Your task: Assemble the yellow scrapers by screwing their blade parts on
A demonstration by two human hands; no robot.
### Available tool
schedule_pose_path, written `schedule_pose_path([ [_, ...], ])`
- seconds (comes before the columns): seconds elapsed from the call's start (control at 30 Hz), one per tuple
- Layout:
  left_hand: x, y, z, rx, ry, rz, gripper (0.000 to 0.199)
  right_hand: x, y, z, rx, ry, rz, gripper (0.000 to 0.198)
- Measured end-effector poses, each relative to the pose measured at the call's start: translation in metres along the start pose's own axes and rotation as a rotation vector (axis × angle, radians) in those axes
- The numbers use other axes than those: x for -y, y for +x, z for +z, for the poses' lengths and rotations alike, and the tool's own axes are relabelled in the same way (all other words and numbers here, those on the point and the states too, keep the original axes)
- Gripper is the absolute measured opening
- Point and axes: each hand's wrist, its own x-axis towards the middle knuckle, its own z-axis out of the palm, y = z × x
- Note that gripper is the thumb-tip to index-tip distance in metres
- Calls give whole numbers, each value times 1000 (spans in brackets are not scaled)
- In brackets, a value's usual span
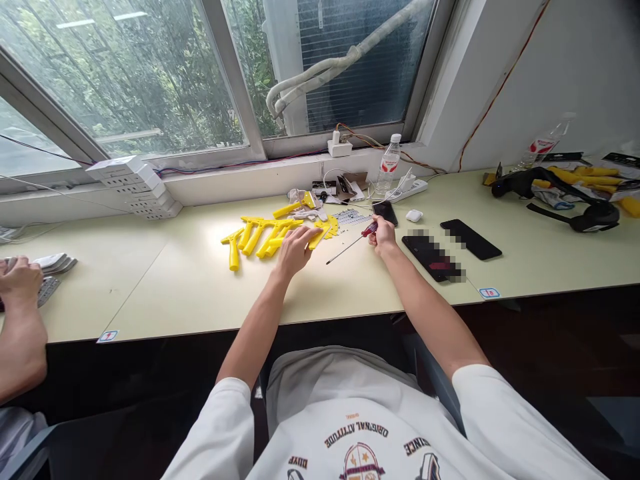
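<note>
Yellow tool handles [254, 239] heaped on the surface [190, 280]; probably light, stiff plastic, best taken round the grip. Left hand [296, 249] bent over the heap's right end, can't tell whether pinching. Screwdriver [369, 229]: slim, rigid; right hand [383, 237] closed round its handle.

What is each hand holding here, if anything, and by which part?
The right hand holds a screwdriver by its handle. The left hand is at a yellow piece; whether it grips it cannot be told.
</note>
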Motion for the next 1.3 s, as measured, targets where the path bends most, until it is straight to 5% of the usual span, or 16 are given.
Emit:
schedule_pose_path([
  [0.3,11,-1,11,6,56,85,45,-10,5,-3,-42,87,-19,39],
  [0.67,21,3,18,-92,170,-93,41,-20,6,2,-72,-33,-116,29],
  [0.97,27,2,18,-130,380,-104,44,-36,1,6,-67,-840,-543,35],
  [1.13,21,2,18,-60,589,-121,46,-33,-17,11,5,-1227,-531,32],
  [1.3,20,2,18,-89,622,-96,49,-34,-24,11,19,-1296,-552,32],
])
